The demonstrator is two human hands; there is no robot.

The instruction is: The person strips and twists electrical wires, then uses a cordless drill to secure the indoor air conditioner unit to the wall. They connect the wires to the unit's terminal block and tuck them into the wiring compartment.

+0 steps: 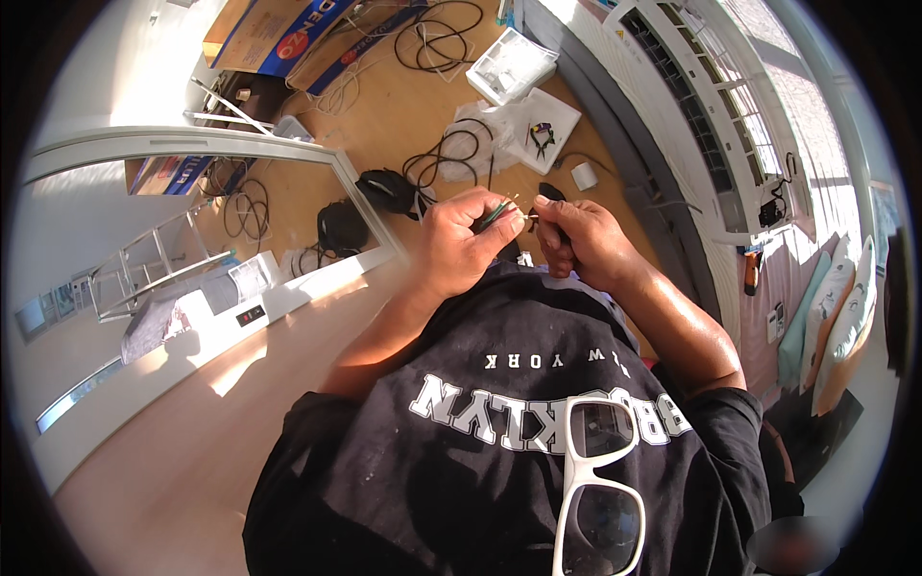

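In front of my chest, my left hand (463,242) is closed around thin electrical wires (496,210), one of them green. Bare copper ends stick out past its thumb and forefinger. Close beside it, my right hand (594,242) is closed too, thumb against the forefinger. A short pale wire end (530,217) spans the small gap between the fingertips of both hands. Something dark shows within the right fingers, but its kind is hidden. Just beyond the right thumb is a black object (550,191) that I cannot make out.
An opened air conditioner unit (706,125) lies on the right, near pillows (836,312). Ahead on the floor are pliers (542,139), a white roll (584,176), a white tray (512,65), coiled black cable (451,154) and cardboard boxes (264,34). A large mirror (370,216) stands left.
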